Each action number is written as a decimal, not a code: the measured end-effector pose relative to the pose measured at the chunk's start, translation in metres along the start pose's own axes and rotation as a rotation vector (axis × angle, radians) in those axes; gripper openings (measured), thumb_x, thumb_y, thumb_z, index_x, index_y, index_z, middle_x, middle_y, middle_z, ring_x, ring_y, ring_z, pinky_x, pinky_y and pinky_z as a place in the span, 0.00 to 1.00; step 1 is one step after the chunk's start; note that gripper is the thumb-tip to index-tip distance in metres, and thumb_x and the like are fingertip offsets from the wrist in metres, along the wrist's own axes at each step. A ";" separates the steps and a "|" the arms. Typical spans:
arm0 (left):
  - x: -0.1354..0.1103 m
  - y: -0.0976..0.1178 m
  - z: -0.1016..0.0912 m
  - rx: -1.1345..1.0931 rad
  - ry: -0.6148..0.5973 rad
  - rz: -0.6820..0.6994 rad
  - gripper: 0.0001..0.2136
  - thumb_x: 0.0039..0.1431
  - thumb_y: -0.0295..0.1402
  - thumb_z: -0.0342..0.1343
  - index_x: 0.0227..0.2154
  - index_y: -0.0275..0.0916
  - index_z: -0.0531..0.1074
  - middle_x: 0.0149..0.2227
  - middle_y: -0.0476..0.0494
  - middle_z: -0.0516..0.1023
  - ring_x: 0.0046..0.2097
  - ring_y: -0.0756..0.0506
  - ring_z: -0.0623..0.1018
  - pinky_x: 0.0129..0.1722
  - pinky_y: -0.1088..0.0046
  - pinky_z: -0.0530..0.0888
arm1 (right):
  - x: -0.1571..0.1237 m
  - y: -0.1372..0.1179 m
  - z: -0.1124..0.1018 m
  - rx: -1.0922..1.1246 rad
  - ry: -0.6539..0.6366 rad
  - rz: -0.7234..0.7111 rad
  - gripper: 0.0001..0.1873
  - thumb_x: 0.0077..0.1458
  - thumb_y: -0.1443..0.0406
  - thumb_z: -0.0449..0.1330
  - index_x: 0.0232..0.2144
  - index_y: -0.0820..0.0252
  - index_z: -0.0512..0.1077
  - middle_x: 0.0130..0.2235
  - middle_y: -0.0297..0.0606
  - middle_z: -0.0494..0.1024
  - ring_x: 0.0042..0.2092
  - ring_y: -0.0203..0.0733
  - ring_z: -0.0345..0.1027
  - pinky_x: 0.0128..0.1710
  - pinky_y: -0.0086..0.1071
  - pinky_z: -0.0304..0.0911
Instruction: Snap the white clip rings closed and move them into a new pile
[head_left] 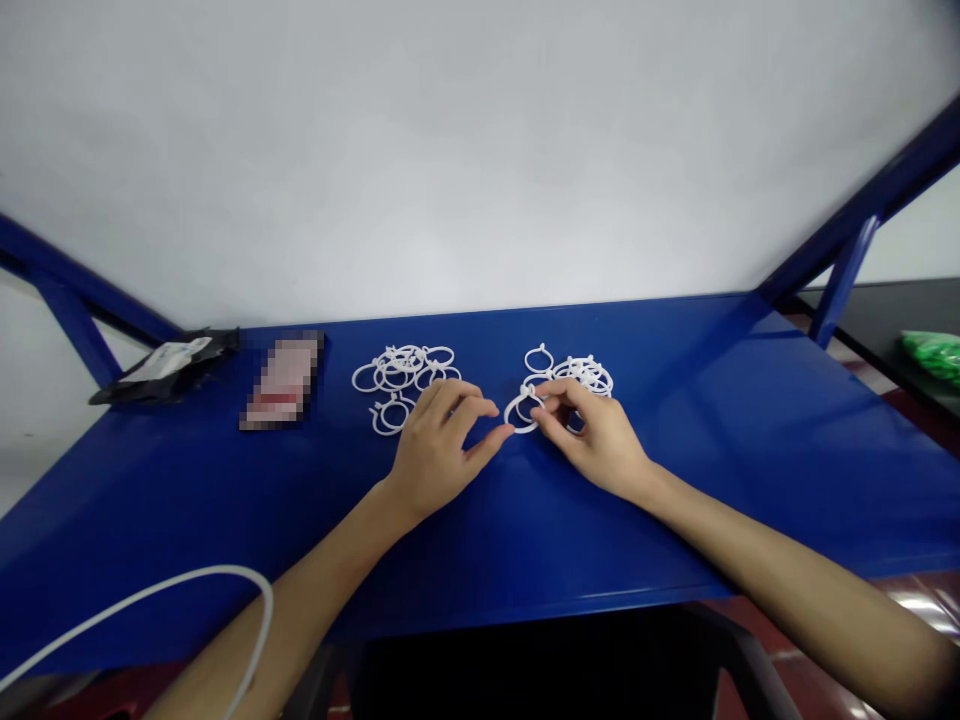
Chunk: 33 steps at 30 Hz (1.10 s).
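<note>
A white plastic ring point(511, 416) with a small knob at its top is pinched between the thumb and fingers of my right hand point(592, 440). My left hand point(439, 445) has its thumb and forefinger apart. Its thumb tip is at the ring's left edge, and whether it touches is hard to tell. Behind my left hand lies a loose group of similar white rings point(397, 370), partly covered by the fingers. Another pile of white rings point(592, 372) lies behind my right hand, which hides some of it. One single ring point(538, 359) sits at that pile's back left.
All this rests on a blue table point(525, 540) against a pale wall. A phone-like blurred object point(283, 385) and a black plastic packet point(172, 365) lie at the left. A white cable point(187, 575) arches over my left forearm. Green packaging point(934, 352) is at far right.
</note>
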<state>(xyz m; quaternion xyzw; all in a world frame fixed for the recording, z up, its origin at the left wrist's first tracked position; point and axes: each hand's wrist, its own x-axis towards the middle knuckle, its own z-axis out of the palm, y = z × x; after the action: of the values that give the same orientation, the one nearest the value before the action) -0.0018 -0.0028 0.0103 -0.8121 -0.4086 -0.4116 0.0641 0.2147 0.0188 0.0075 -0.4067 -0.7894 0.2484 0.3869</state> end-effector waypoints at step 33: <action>-0.004 -0.002 0.011 -0.128 -0.270 -0.044 0.09 0.68 0.33 0.51 0.34 0.38 0.73 0.32 0.47 0.78 0.36 0.46 0.74 0.43 0.66 0.71 | -0.002 0.003 -0.006 -0.332 -0.145 -0.344 0.10 0.68 0.63 0.52 0.39 0.60 0.72 0.34 0.40 0.75 0.36 0.41 0.67 0.36 0.34 0.64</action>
<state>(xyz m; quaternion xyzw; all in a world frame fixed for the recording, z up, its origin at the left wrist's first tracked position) 0.0025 0.0010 -0.0004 -0.8534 -0.4041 -0.3251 -0.0522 0.2215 0.0195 0.0077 -0.3057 -0.9027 0.0743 0.2937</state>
